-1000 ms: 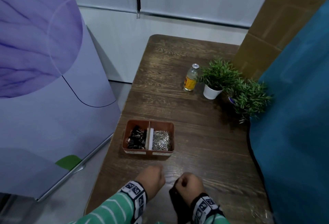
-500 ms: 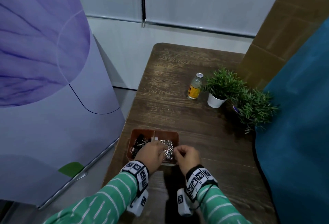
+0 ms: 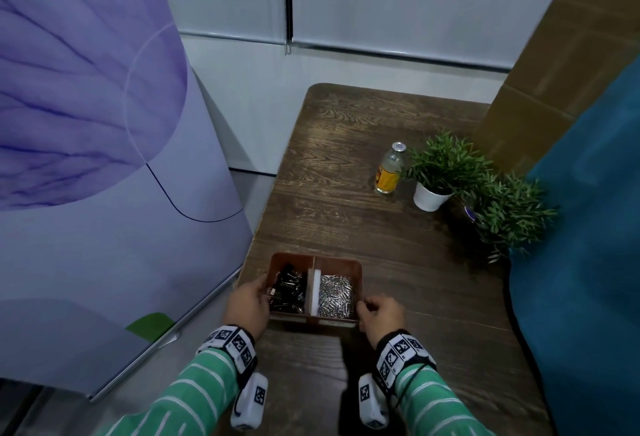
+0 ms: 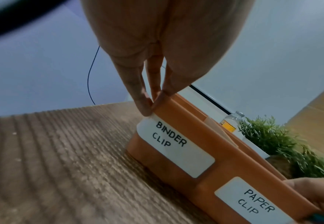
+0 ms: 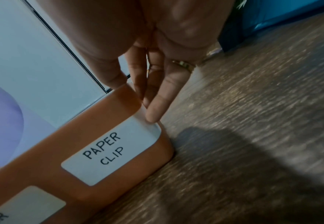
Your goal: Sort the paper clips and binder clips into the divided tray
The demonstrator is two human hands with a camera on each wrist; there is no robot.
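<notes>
A brown divided tray point(image 3: 333, 261) sits near the front left of the wooden table point(image 3: 346, 165). Black binder clips point(image 3: 287, 292) fill its left compartment and silver paper clips point(image 3: 336, 295) its right, with a white divider point(image 3: 313, 292) between them. My left hand point(image 3: 247, 304) pinches the tray's near left corner point(image 4: 205, 136), just above the "BINDER CLIP" label point(image 4: 174, 145). My right hand point(image 3: 379, 311) holds the near right corner point(image 5: 99, 121), thumb on the rim and fingers point(image 5: 153, 112) down the side by the "PAPER CLIP" label point(image 5: 107, 150).
A small bottle point(image 3: 389, 172) with yellow liquid and two potted plants point(image 3: 440, 172) point(image 3: 509, 217) stand at the back right. A blue cloth point(image 3: 581, 280) borders the table's right edge, with cardboard point(image 3: 554, 72) behind. A purple panel point(image 3: 104, 158) stands left of the table.
Both hands went from closed fists near the table's front edge forward over the tray, then parted to its two near corners, where they now hold it.
</notes>
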